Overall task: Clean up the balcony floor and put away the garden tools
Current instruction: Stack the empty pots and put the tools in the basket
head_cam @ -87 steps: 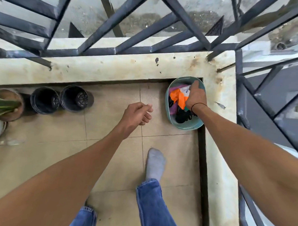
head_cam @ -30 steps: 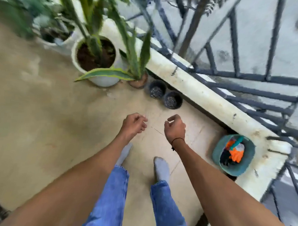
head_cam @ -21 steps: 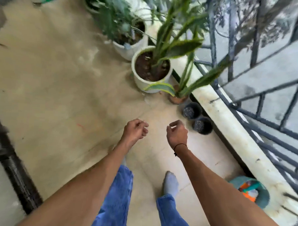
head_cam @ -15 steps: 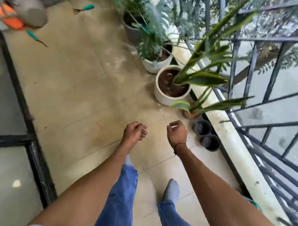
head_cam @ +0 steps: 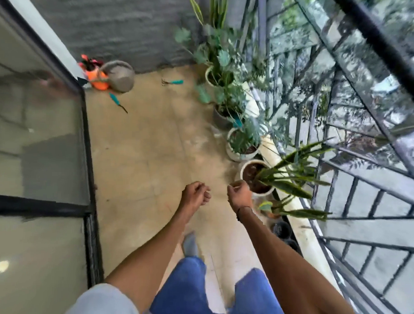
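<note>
My left hand (head_cam: 195, 194) and my right hand (head_cam: 239, 193) hang in front of me over the tan balcony floor (head_cam: 149, 155), both curled into loose fists with nothing in them. Far ahead two teal-handled garden tools lie on the floor: a small rake (head_cam: 172, 81) near the plants and a thin tool (head_cam: 117, 102) by the glass door. An orange sprayer (head_cam: 97, 76) and a grey watering can (head_cam: 120, 76) stand in the far left corner by the wall.
Potted plants (head_cam: 244, 144) line the right side along the ledge and dark metal railing (head_cam: 340, 208), with small black pots (head_cam: 282, 228) near my right arm. A sliding glass door (head_cam: 37, 151) with a black frame runs along the left.
My view has swung left from the teal tub of gloves to look down the balcony. My right hand left the tub; both hands stay curled in front as I step along.
</note>
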